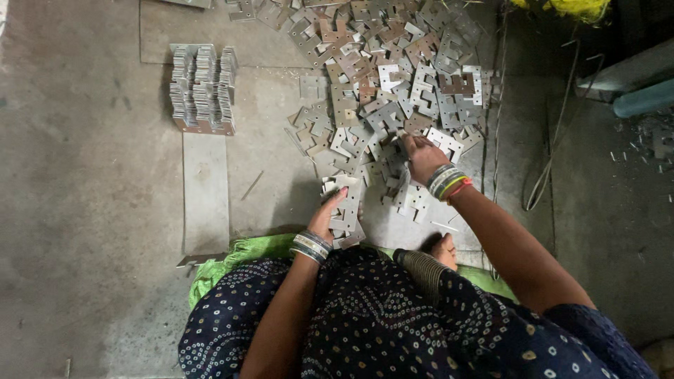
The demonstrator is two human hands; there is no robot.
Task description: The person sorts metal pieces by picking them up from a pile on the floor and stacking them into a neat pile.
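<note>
Concrete floor [84, 210], grey, stained and dusty, fills the head view, with a seam marking off a paler square slab at the top; the person sits low on it over a green cloth [242, 251], lap covered in dark blue dotted fabric. Along the right edge the room is dim: a grey bar and a blue-green tube [642, 100] lie slanting, thin wire loops [554, 158] trail across the floor, and something yellow [572, 7] shows at the top. No packages, labels or signs can be made out. A broad loose heap of flat notched metal plates [393, 77], some bright, some rust-brown, spreads from the top centre down toward the person, pieces lying at every angle. To the left, well apart from the heap, a neat block of stacked plates [202, 88] stands in three rows on a long flat metal strip [205, 193] whose long axis runs away from the person. The left hand [328, 216], bangles at the wrist, has its fingers curled closed round a small stack of plates [346, 210] just before the lap; that stack's long axis runs roughly up the picture, tilted slightly right. The right hand [421, 156], with coloured bangles, reaches into the near edge of the heap, fingers bent down on the plates; whether they grip one cannot be told.
</note>
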